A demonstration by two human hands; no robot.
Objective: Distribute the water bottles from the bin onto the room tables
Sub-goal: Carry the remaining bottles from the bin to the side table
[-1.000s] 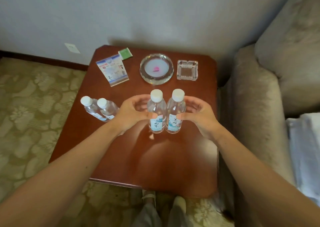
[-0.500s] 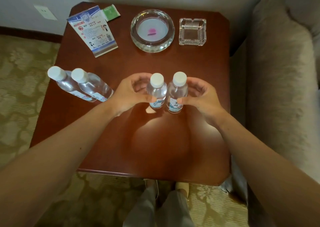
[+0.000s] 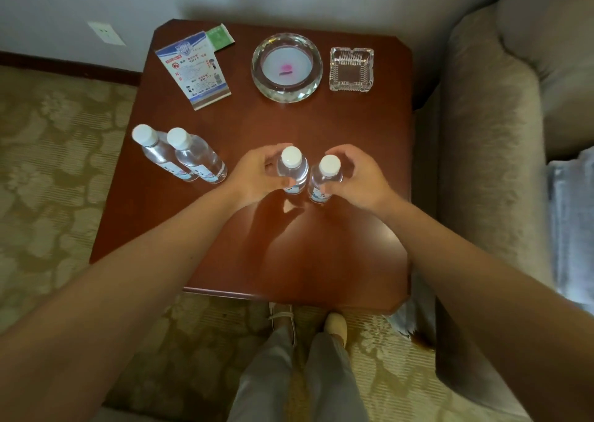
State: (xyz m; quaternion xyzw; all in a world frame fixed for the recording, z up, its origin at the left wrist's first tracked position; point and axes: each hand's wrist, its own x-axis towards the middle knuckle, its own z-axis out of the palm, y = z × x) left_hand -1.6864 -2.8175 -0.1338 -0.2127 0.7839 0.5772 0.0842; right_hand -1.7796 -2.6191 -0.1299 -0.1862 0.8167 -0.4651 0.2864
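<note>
Two clear water bottles with white caps stand side by side in the middle of a reddish-brown side table [image 3: 321,254]. My left hand [image 3: 254,177] wraps the left bottle [image 3: 292,170]. My right hand [image 3: 360,177] wraps the right bottle [image 3: 324,177]. Both bottles rest upright on the tabletop and almost touch. Two more white-capped bottles [image 3: 180,154] stand together at the table's left edge, apart from my hands. No bin is in view.
At the back of the table are a printed card [image 3: 193,67], a green packet [image 3: 220,37], a round glass dish [image 3: 287,67] and a square glass ashtray [image 3: 351,69]. A beige sofa arm [image 3: 488,138] flanks the right side. Patterned carpet surrounds the table; my feet stand at its front edge.
The camera has tilted to look more steeply down on the table. My hands still hold the two middle bottles, gripping higher near the caps; the right bottle sits slightly nearer me.
</note>
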